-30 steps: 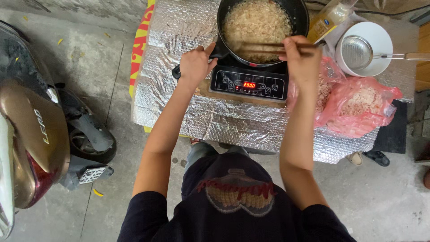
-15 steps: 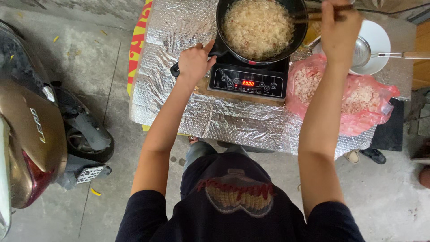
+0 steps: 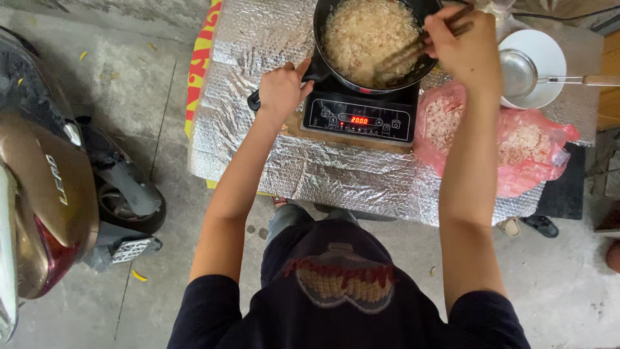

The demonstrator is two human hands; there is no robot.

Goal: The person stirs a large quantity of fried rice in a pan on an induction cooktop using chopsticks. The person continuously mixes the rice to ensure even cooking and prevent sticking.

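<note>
A brown-and-grey motor scooter (image 3: 48, 194) is standing on the grey concrete floor (image 3: 155, 84) left of a table wrapped in silver bubble foil (image 3: 258, 45), where a pink plastic bag of pale shreds (image 3: 516, 152) is lying beside a white bowl (image 3: 546, 45) holding a metal mesh strainer (image 3: 520, 72).

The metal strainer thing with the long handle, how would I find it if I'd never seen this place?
Start at the table wrapped in shiny silver foil. Go to its far right corner, past the black pan on the cooker, to the white bowl. The strainer rests in that bowl, a round mesh scoop with its handle pointing right, the only bare metal tool there.
</note>
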